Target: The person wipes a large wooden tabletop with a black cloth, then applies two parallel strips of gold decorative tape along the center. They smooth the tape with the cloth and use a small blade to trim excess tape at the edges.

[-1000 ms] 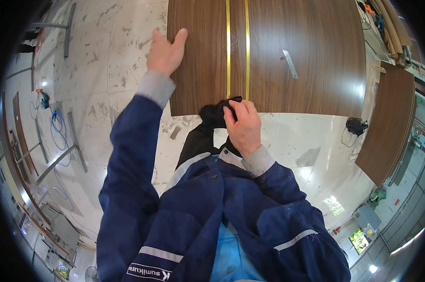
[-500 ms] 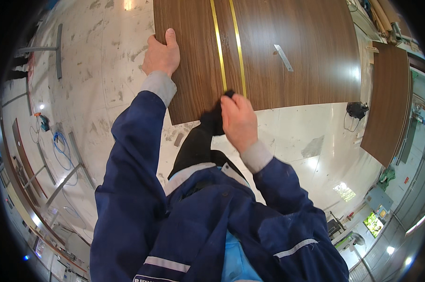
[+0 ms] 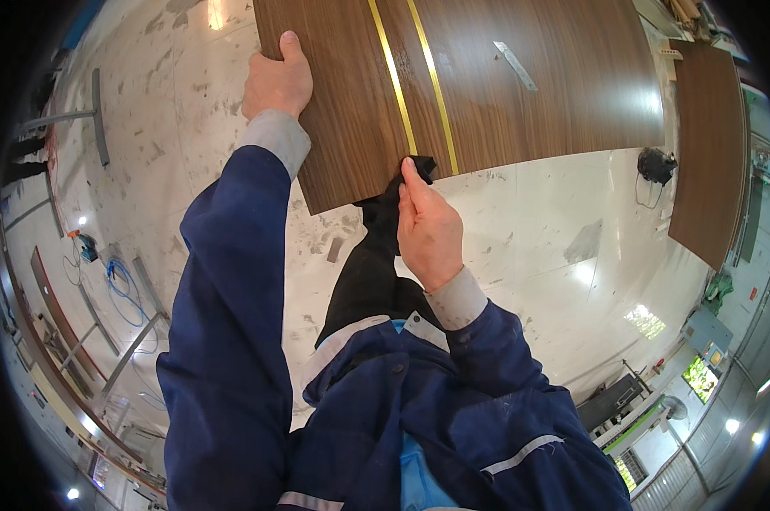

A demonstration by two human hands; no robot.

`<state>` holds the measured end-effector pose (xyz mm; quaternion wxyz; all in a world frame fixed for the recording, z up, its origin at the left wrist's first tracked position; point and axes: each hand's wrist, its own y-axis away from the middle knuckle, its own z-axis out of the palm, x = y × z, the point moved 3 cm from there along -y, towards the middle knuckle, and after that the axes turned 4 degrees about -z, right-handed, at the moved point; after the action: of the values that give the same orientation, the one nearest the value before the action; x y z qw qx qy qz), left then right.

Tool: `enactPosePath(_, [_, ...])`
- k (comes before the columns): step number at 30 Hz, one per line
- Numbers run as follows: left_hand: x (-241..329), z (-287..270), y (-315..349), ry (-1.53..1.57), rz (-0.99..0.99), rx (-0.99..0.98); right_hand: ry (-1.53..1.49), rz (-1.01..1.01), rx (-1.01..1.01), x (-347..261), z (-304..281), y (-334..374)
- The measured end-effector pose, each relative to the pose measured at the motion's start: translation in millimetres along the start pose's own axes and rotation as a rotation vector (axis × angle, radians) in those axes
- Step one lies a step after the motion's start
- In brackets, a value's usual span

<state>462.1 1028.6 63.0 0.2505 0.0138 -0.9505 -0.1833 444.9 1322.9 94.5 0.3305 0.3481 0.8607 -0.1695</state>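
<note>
A brown wood-grain panel (image 3: 538, 128) lies before me, with two gold strips (image 3: 437, 87) running from its near edge to its far side. My left hand (image 3: 277, 83) grips the panel's left edge; the thumb rests along the top and the other fingers are partly hidden. At the near edge, by the end of the left strip, my right hand (image 3: 429, 230) pinches a black cloth (image 3: 422, 168) between thumb and fingers. The cloth lies partly on the panel. Right of the strips, a small metal ruler-like blade (image 3: 515, 66) rests on the surface.
More brown panels (image 3: 707, 153) stand at the right. A black bundle with a cord (image 3: 655, 167) sits on the floor beside the panel's right corner. To the left are grey metal frames (image 3: 100, 117), a coiled blue hose (image 3: 125, 292) and a teal power tool (image 3: 87, 247).
The panel now appears farther up in the view. My right hand has moved slightly with the cloth to the panel's near edge, its fingers straighter. My left hand keeps hold of the left edge.
</note>
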Motion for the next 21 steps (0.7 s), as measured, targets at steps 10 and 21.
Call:
enactPosePath(10, [-1, 6, -9, 0.018, 0.017, 0.034, -0.038, 0.183, -0.252, 0, 1, 8])
enactPosePath(21, [-1, 6, -8, 0.041, -0.013, 0.019, 0.01, 0.126, -0.292, -10, 4, 6])
